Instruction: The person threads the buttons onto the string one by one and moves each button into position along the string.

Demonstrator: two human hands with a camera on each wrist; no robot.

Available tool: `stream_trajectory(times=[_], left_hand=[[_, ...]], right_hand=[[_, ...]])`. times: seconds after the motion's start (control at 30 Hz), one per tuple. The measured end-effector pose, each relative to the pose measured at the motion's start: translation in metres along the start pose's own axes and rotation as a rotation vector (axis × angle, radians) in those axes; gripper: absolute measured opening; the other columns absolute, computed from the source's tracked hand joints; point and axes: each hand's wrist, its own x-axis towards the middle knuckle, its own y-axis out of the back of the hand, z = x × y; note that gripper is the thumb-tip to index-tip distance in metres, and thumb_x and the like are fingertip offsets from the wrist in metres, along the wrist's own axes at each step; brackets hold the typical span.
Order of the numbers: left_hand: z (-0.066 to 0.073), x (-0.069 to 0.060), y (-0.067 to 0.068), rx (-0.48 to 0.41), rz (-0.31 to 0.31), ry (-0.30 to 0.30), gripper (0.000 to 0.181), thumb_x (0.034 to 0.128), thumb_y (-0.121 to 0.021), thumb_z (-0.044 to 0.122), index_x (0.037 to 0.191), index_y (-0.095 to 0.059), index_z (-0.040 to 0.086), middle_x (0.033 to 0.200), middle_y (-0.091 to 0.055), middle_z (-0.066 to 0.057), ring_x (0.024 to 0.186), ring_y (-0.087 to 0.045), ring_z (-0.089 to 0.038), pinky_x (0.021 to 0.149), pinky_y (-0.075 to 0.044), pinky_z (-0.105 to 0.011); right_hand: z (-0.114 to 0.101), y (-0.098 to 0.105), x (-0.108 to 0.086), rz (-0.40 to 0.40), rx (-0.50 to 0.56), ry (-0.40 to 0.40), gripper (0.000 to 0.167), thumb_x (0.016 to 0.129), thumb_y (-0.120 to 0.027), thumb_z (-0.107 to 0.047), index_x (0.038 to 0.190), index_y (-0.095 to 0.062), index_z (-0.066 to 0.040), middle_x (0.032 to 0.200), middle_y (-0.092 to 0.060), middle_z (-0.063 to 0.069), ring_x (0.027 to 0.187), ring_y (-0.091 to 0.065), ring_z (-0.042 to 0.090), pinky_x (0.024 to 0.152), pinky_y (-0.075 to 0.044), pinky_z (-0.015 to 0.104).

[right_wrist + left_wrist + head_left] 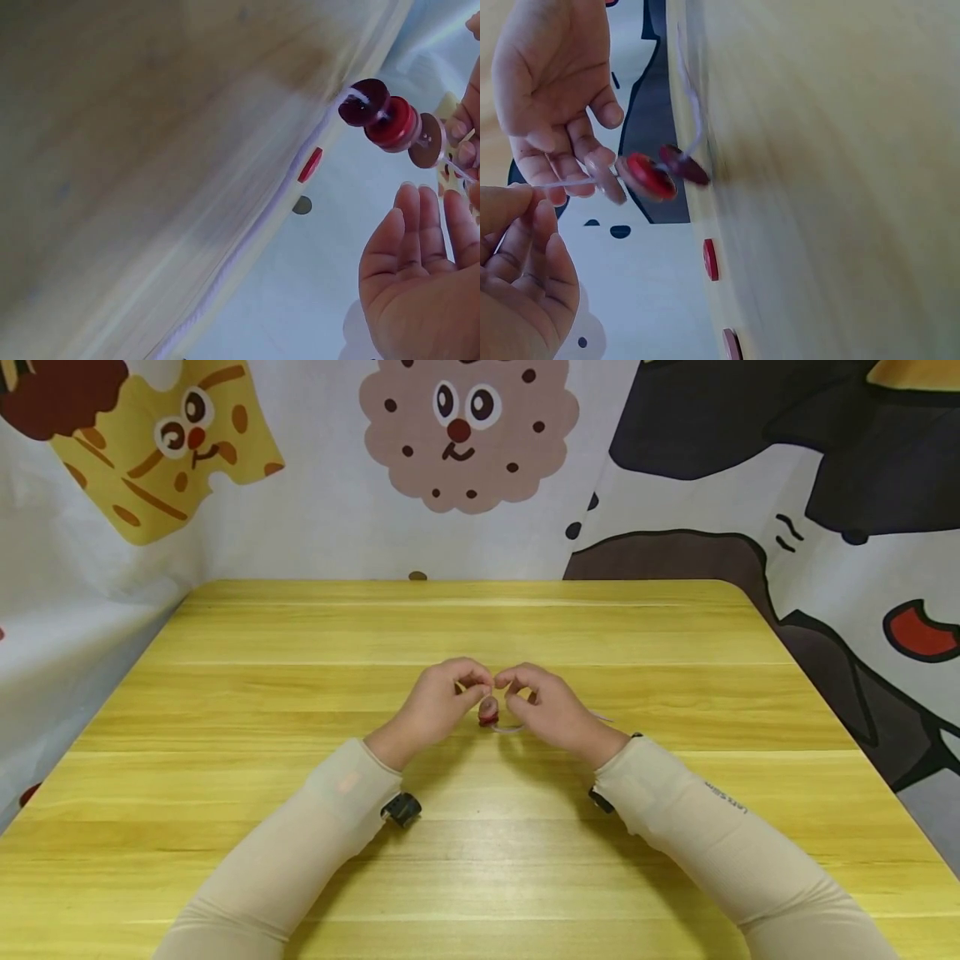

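Note:
Between finger and thumb, my left hand (438,700) pinches a thin pale purple string (561,183). Several buttons are threaded on it and hang just below the fingertips: a pinkish-brown button (427,141), a bright red button (392,124) with a pinkish one against it, and a dark red button (364,103) lowest. Past the dark red one, the string's tail runs off to the right under my right hand (551,706). That hand is close beside the buttons, its fingers loosely bent and apart, with nothing gripped.
On the wooden table (480,860) lie a loose red button (710,259) and a loose pinkish button (732,345), both hidden in the head view. A printed cloth (315,527) hangs behind the far edge.

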Motion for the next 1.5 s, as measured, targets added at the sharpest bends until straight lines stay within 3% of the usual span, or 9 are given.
stream_trajectory(times=[0.17,0.37,0.63,0.77,0.93,1.1,1.3,1.5], left_hand=[[0.0015,0.0006,-0.0002,0.028,0.007,-0.033,0.008,0.0945,-0.061,0.006,0.099,-0.068,0.005,0.096,-0.068,-0.005,0.084,-0.059,-0.017,0.075,-0.05,-0.032],[0.0045,0.001,-0.0014,0.026,-0.005,-0.026,0.008,0.0952,-0.061,0.007,0.098,-0.068,0.008,0.095,-0.068,-0.002,0.085,-0.059,-0.016,0.075,-0.05,-0.031],[0.006,0.0009,-0.0011,0.043,-0.006,-0.025,0.009,0.0956,-0.06,0.006,0.099,-0.067,0.008,0.095,-0.067,-0.003,0.084,-0.059,-0.016,0.075,-0.05,-0.031],[0.0062,0.0008,-0.0001,0.039,-0.001,-0.028,0.009,0.0957,-0.059,0.006,0.1,-0.067,0.007,0.094,-0.066,-0.003,0.085,-0.059,-0.017,0.076,-0.05,-0.032],[0.0064,0.0007,0.001,0.032,0.006,-0.038,0.009,0.0955,-0.06,0.007,0.1,-0.067,0.007,0.095,-0.066,-0.005,0.085,-0.059,-0.017,0.075,-0.05,-0.032],[0.0052,0.0013,0.0015,0.032,0.012,-0.043,0.009,0.0951,-0.061,0.007,0.101,-0.067,0.006,0.095,-0.067,-0.006,0.086,-0.059,-0.017,0.076,-0.05,-0.032],[0.0038,0.0014,0.003,0.017,0.005,-0.029,0.011,0.095,-0.061,0.006,0.103,-0.067,0.001,0.098,-0.068,-0.01,0.088,-0.06,-0.019,0.079,-0.05,-0.034],[-0.0006,0.0011,0.0057,0.027,0.005,-0.01,0.012,0.0956,-0.06,0.008,0.104,-0.067,0.002,0.1,-0.068,-0.01,0.088,-0.059,-0.019,0.079,-0.05,-0.035]], right_hand=[[0.0004,-0.001,0.0011,-0.002,0.025,-0.005,0.016,0.096,-0.058,-0.016,0.108,-0.068,-0.013,0.106,-0.063,0.001,0.097,-0.054,0.019,0.075,-0.044,0.036],[-0.0009,-0.0017,0.0009,-0.001,0.051,-0.021,0.01,0.095,-0.063,-0.022,0.098,-0.07,-0.015,0.095,-0.068,-0.004,0.097,-0.056,0.018,0.079,-0.04,0.037],[0.0004,-0.0025,0.0029,-0.027,-0.013,-0.029,0.011,0.093,-0.066,-0.016,0.099,-0.069,-0.007,0.097,-0.066,0.0,0.096,-0.058,0.023,0.082,-0.039,0.037],[0.0009,-0.0025,0.0025,-0.041,-0.006,-0.044,0.01,0.094,-0.064,-0.014,0.099,-0.068,-0.007,0.099,-0.065,0.003,0.097,-0.056,0.022,0.083,-0.038,0.037],[0.0021,-0.0024,0.0028,-0.031,-0.051,0.005,0.004,0.093,-0.064,-0.012,0.093,-0.068,-0.011,0.099,-0.065,0.002,0.095,-0.056,0.02,0.081,-0.041,0.037],[0.0033,-0.0022,0.0024,-0.036,-0.008,0.015,0.007,0.094,-0.06,-0.01,0.091,-0.066,-0.012,0.094,-0.064,0.0,0.092,-0.057,0.02,0.079,-0.043,0.037],[0.0031,-0.0028,0.0024,-0.038,0.005,0.01,0.008,0.096,-0.057,-0.009,0.097,-0.063,-0.004,0.087,-0.064,0.002,0.081,-0.059,0.019,0.074,-0.046,0.035],[0.0007,-0.003,0.0032,-0.024,-0.051,-0.019,0.014,0.098,-0.057,-0.016,0.103,-0.066,-0.005,0.088,-0.066,0.0,0.085,-0.059,0.017,0.078,-0.044,0.036]])
